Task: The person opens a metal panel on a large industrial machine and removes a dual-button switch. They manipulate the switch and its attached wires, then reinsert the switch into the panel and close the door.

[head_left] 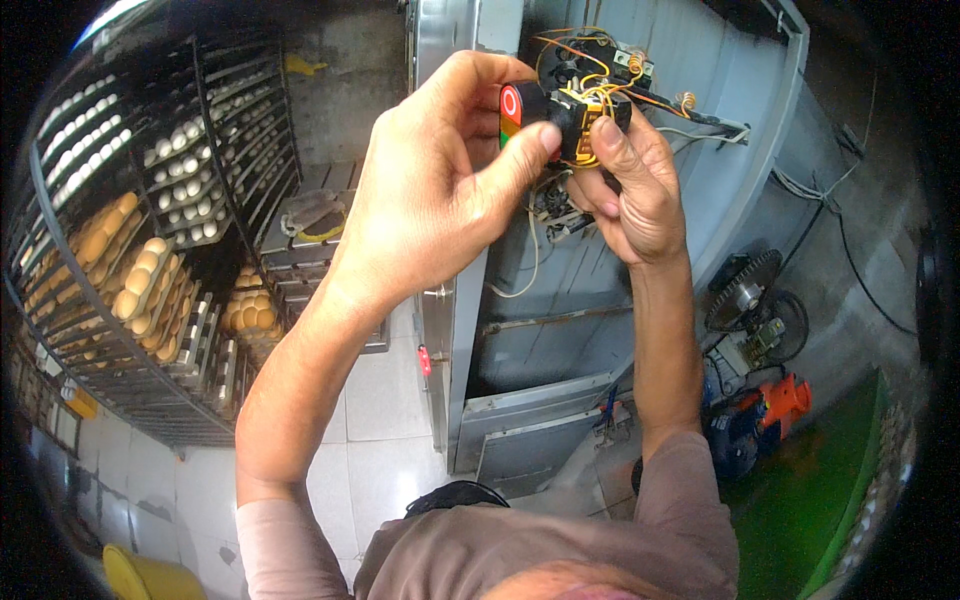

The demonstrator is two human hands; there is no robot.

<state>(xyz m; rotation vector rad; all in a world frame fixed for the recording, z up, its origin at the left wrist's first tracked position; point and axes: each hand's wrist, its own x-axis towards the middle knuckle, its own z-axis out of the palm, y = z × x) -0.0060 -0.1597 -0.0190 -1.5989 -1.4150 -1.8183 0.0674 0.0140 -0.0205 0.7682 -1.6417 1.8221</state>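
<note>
- Left hand (435,180): pinched on a black push-button switch (527,108), thumb at 6 o'clock on it, fingers mostly hidden behind. Red and green face points to 9 o'clock.
- Right hand (645,195): closed around the wired contact block (588,138), thumb on its 4 o'clock side, fingers wrapping underneath.
- Location: both pieces held up off any surface, just past 12 o'clock in view, in front of the grey metal cabinet (575,270). They meet side by side; can't tell if they're latched.
- Yellow wires (603,92) loop over the top of the block; coiled wire (688,102) sits near, at 2 o'clock from it. White cable (533,262) hangs toward 6 o'clock.
- Doing it well, my read: left hand steadies the switch, right hand makes the small moves. Keep both parts square; any tilt likely binds the fit.
- Keep thumbs off the terminals. Can't tell if it's live, so confirm power is off.
- Leave slack toward 1 o'clock; a tug could pull a thin lead out.
- Check no loop is pinched between the halves before pressing. If it resists, realign, don't force.
</note>
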